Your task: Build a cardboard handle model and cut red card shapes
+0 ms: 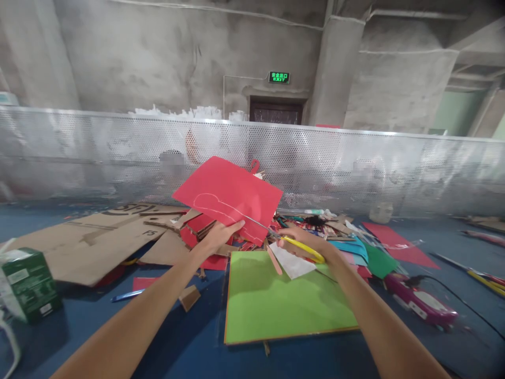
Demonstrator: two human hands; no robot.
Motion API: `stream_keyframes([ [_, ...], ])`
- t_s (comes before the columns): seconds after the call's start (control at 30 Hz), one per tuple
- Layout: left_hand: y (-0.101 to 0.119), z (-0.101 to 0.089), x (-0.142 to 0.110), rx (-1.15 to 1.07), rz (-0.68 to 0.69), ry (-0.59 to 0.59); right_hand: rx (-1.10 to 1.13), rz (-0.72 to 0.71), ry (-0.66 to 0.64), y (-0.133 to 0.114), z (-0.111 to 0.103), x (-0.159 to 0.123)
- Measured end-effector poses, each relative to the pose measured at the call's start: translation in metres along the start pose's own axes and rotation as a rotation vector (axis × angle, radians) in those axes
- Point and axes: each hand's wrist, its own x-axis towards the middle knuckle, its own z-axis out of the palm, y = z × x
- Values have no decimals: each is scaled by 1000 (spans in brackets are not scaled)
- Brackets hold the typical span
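My left hand [221, 235] pinches the lower edge of a red paper sheet [232, 184], which is held up and tilted above the table. A pale outline with a rounded end is drawn across the sheet. In my right hand [298, 237] is a pair of scissors [303, 249] with yellow handles. Their blades point left and lie at the sheet's lower right, along the drawn line. Below my hands sits a light green board [284, 305], with a white paper scrap [294, 263] and a thin pinkish strip [273, 260] at its far edge.
Cardboard sheets [94, 239] and a green box [29, 284] lie to the left. Coloured paper [381, 260], a purple device [420, 300] with a cable and another pair of scissors [485, 279] are at right. A perforated metal divider [118, 158] runs behind the blue table [189, 347].
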Motion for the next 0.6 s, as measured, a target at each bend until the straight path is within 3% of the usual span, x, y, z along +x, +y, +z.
stream_keyframes([
  [0.3,-4,1,4,-36,-25,-7,13,-32,-30,-1,-3,-1],
  [0.53,-5,4,5,-190,-59,-120,-74,-135,-18,-6,-1,-3],
  [0.6,-4,5,3,-215,-73,-127,-52,-107,-6,-6,0,-2],
])
